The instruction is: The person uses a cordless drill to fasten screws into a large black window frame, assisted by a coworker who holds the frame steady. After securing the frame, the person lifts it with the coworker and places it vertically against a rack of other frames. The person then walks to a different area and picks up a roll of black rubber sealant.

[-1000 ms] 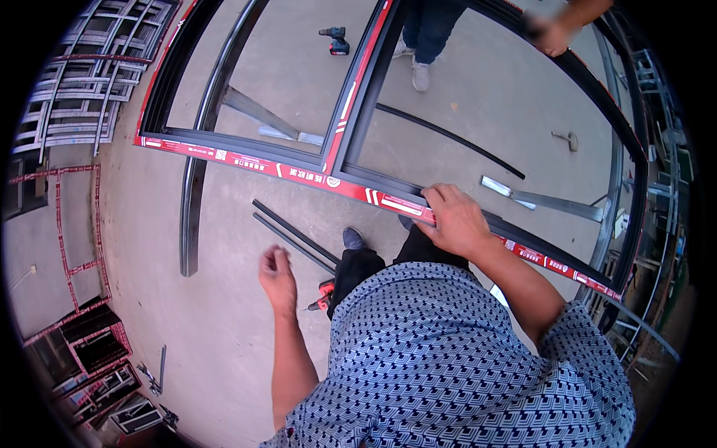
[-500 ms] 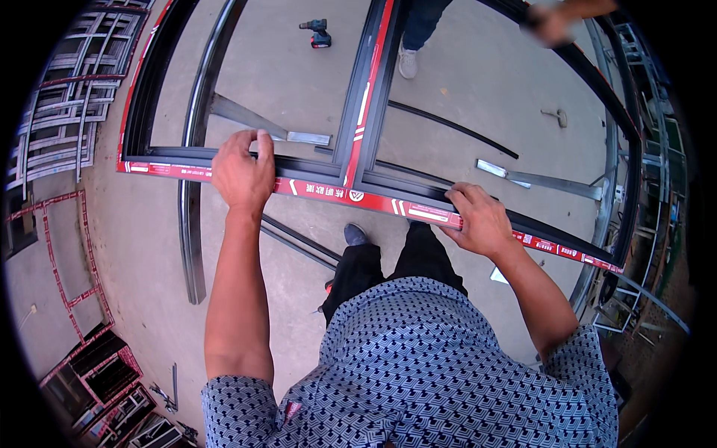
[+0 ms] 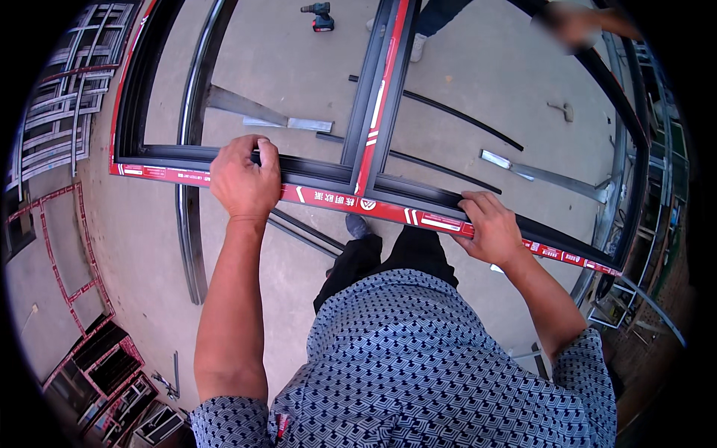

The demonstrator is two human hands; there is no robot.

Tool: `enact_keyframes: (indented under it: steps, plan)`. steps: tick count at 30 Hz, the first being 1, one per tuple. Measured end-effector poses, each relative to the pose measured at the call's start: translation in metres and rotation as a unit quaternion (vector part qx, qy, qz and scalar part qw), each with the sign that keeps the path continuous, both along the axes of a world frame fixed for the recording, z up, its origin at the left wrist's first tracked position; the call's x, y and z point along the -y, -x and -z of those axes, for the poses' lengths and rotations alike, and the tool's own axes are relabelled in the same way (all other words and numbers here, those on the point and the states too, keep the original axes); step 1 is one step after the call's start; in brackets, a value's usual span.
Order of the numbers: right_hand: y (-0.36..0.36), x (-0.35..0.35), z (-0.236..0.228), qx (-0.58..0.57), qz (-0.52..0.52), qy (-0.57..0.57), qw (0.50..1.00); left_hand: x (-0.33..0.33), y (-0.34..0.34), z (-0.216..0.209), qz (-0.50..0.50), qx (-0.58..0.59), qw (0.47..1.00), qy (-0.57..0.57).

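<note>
A large dark window frame with red protective tape along its edges spans the view in front of me. A red-taped mullion divides it into two openings. My left hand is wrapped over the near rail, left of the mullion. Farther right on that same rail, my right hand grips with its fingers over the top and the thumb at the outer side. At the far right, another person's blurred hand is at the frame's far side; its grip cannot be made out.
Metal stand bars run beneath the frame. On the floor lie a cordless drill, a hammer-like tool and dark strips. Metal frames stack at left; red-taped frames stand lower left. The co-worker's shoe shows beyond.
The frame has shifted slightly, its mullion and right part moving nearer and rightward in view, with both my hands still on it. The other person's foot and hand have moved a little right.
</note>
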State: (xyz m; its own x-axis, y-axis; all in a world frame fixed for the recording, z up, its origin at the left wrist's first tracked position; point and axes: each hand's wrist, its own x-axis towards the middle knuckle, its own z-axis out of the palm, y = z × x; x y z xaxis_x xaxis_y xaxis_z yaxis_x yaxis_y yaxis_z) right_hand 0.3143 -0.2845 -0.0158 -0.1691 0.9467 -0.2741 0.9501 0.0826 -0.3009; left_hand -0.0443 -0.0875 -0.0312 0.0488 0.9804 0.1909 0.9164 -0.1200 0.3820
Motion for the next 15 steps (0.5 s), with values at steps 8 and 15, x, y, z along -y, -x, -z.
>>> enact_keyframes:
  steps: [8, 15]
  plan:
    - [-0.0027, -0.0011, 0.0029, -0.001, -0.016, 0.002, 1.0, 0.0007, 0.0014, 0.0067, 0.009, 0.001, 1.0, -0.004]
    - [-0.0027, -0.0025, 0.0023, -0.001, -0.022, -0.002, 1.0, -0.0005, 0.0015, 0.002, 0.016, -0.002, 1.0, -0.015]
